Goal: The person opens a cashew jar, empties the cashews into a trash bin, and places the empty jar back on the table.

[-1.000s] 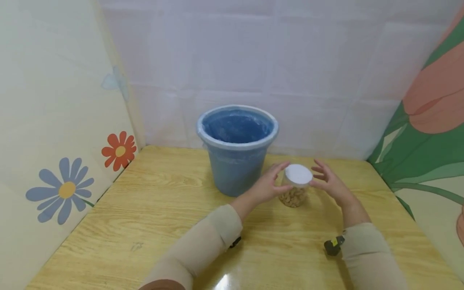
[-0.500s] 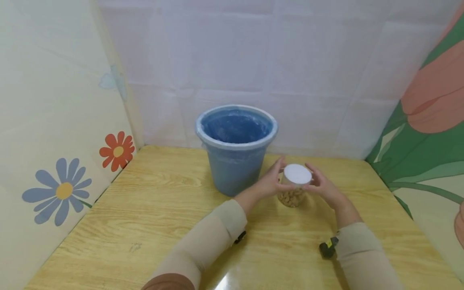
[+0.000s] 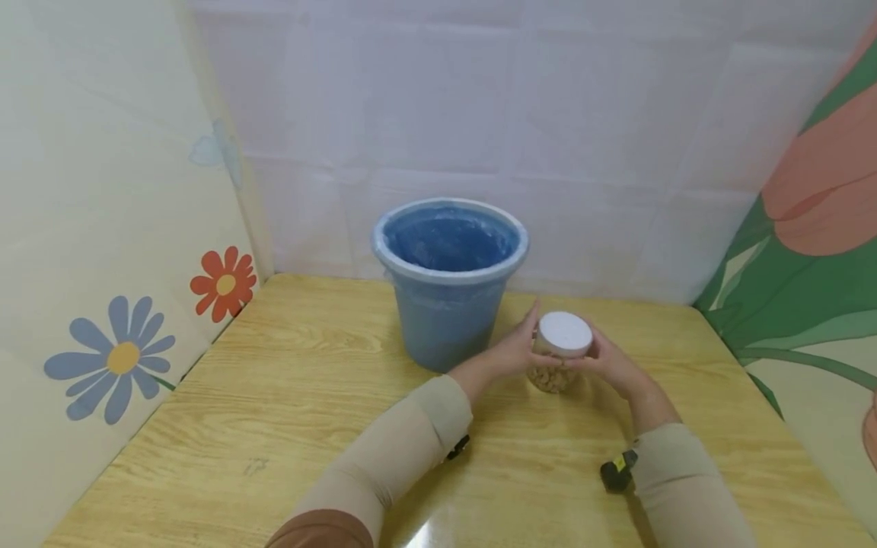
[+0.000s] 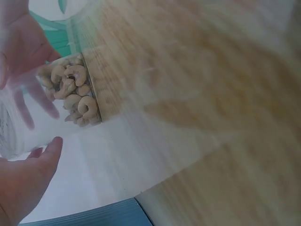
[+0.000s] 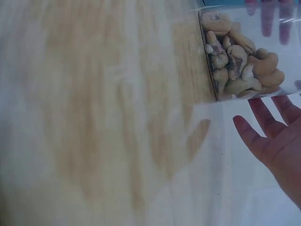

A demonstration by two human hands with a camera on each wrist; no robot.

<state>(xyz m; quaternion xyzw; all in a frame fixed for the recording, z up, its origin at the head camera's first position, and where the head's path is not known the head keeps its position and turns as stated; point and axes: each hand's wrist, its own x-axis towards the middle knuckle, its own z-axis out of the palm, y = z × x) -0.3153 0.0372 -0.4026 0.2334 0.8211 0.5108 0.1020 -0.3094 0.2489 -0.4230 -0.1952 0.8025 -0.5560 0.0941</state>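
Observation:
A clear jar with a white lid stands upright on the wooden table, right of the bucket. Cashews fill its lower part and show through the wall in both wrist views. My left hand grips the jar's left side just under the lid, thumb across the front. From the right, my right hand holds the same height, its thumb meeting the left one in front. In the right wrist view, my right hand lies along the jar, and left fingertips show through it.
Behind and left of the jar stands a large blue bucket with a pale rim. The wood-grain table meets a white sheet at the back. Flower-printed panels flank the sides.
Both hands have closed in on the jar, the right one moving left from a small gap to contact. The jar and bucket stay in place.

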